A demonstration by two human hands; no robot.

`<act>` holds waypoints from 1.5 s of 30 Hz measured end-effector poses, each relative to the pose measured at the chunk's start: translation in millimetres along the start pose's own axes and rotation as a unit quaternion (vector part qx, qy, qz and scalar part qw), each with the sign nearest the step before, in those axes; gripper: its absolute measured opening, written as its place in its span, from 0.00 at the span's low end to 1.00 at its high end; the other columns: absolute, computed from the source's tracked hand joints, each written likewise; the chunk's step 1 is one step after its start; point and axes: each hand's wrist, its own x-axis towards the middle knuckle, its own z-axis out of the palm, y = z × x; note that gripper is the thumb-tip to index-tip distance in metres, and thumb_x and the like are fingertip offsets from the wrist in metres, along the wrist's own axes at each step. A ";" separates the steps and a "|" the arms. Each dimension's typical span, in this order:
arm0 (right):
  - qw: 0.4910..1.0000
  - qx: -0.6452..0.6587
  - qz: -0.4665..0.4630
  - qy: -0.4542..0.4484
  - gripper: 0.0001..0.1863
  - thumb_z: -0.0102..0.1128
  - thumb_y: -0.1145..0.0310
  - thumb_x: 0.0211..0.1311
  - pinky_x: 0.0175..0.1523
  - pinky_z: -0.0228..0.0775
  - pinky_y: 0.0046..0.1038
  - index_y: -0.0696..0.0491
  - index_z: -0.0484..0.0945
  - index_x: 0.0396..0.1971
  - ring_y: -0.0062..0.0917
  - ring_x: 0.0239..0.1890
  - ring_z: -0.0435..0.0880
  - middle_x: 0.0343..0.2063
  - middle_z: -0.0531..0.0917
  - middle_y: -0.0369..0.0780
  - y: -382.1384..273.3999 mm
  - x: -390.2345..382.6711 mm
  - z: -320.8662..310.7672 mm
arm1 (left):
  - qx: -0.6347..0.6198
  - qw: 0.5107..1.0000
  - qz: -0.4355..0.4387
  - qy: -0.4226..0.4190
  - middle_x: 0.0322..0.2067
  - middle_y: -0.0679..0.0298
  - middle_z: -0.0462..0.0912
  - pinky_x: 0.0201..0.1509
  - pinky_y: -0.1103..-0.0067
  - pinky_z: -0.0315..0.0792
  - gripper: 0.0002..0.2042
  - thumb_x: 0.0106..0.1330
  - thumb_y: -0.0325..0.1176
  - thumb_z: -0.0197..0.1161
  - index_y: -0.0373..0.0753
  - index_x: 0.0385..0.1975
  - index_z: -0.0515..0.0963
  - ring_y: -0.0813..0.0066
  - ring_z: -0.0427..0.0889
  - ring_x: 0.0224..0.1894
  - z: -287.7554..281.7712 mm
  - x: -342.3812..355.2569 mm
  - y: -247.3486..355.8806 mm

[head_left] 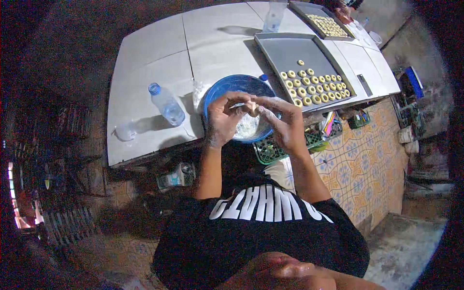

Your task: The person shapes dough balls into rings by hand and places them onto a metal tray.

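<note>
Over a blue basin (pixel 218 87), my left hand (pixel 223 121) and my right hand (pixel 289 126) meet fingertip to fingertip. Pinched between them is a small pale piece of dough (pixel 253 108), partly covered by the fingers. White flour dusts both hands. Inside the basin lies a white floury mass (pixel 247 127), part of it hidden behind my hands. To the right of the basin, a grey metal tray (pixel 285 50) bears rows of small ring-shaped dough pieces (pixel 316 89) along its near part, with one ring set apart farther back.
A clear plastic bottle (pixel 167 106) stands left of the basin; another bottle (pixel 273 19) is at the back. Beyond, another person's hand (pixel 344 14) is by a second filled tray (pixel 325 24). A dark phone-like slab (pixel 364 85) lies at the right. Green crates (pixel 270 150) sit below the table.
</note>
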 end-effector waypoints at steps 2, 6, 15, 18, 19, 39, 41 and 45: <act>1.000 -0.006 -0.002 0.004 0.11 0.66 0.73 0.61 0.48 0.72 0.26 0.60 0.85 0.42 0.23 0.39 0.82 0.36 0.86 0.41 3.4 -0.9 -0.9 | -0.004 1.000 0.006 0.003 0.42 0.56 0.85 0.51 0.76 0.80 0.10 0.63 0.24 0.68 0.33 0.42 0.78 0.73 0.85 0.43 1.1 2.0 2.3; 0.995 -0.075 -0.064 0.005 0.09 0.65 0.75 0.60 0.47 0.71 0.27 0.60 0.84 0.40 0.26 0.38 0.82 0.33 0.84 0.42 -1.8 3.4 5.4 | -0.022 1.000 -0.011 0.001 0.42 0.56 0.85 0.52 0.76 0.80 0.10 0.63 0.22 0.68 0.34 0.42 0.77 0.73 0.85 0.44 -4.2 -0.3 -2.8; 0.992 -0.086 -0.057 0.067 0.10 0.61 0.72 0.65 0.48 0.75 0.29 0.60 0.83 0.43 0.27 0.40 0.85 0.38 0.87 0.46 -5.3 -4.0 8.0 | 0.005 0.998 -0.021 0.060 0.41 0.56 0.85 0.55 0.74 0.79 0.09 0.62 0.22 0.69 0.34 0.40 0.78 0.70 0.85 0.47 3.1 5.5 -3.1; 0.987 -0.120 -0.085 0.064 0.10 0.62 0.73 0.62 0.49 0.76 0.31 0.60 0.83 0.42 0.33 0.42 0.87 0.38 0.87 0.47 7.1 -4.0 2.5 | 0.005 0.998 -0.001 0.057 0.41 0.57 0.85 0.55 0.73 0.79 0.08 0.63 0.23 0.69 0.34 0.40 0.78 0.69 0.85 0.47 6.1 6.4 -1.5; 0.981 -0.147 -0.107 0.069 0.10 0.62 0.74 0.62 0.49 0.76 0.31 0.60 0.83 0.41 0.35 0.42 0.87 0.38 0.87 0.47 8.0 -3.8 1.1 | 0.011 0.999 0.010 0.049 0.41 0.57 0.85 0.55 0.73 0.79 0.08 0.63 0.23 0.69 0.34 0.39 0.78 0.69 0.84 0.47 7.4 7.3 -2.0; 0.978 -0.190 -0.048 0.075 0.12 0.69 0.70 0.59 0.54 0.74 0.32 0.59 0.83 0.41 0.33 0.46 0.85 0.39 0.86 0.46 8.7 -7.5 -0.7 | 0.063 0.996 -0.036 0.060 0.40 0.56 0.86 0.52 0.75 0.80 0.06 0.63 0.22 0.68 0.33 0.37 0.79 0.71 0.85 0.45 25.7 4.3 -2.5; 0.982 -0.171 -0.040 0.075 0.12 0.69 0.69 0.59 0.53 0.74 0.32 0.60 0.83 0.40 0.33 0.45 0.85 0.38 0.86 0.46 9.3 -8.0 -0.7 | 0.044 0.997 -0.028 0.059 0.40 0.56 0.85 0.52 0.76 0.80 0.06 0.63 0.23 0.68 0.33 0.37 0.79 0.71 0.85 0.45 25.8 3.8 -5.9; 0.991 -0.110 -0.034 0.064 0.13 0.71 0.70 0.56 0.52 0.73 0.29 0.60 0.83 0.39 0.30 0.43 0.83 0.39 0.85 0.44 28.6 -5.6 -4.0 | 0.055 0.997 -0.010 0.059 0.40 0.57 0.85 0.52 0.74 0.80 0.06 0.64 0.26 0.69 0.34 0.37 0.80 0.71 0.85 0.45 28.6 4.1 -7.4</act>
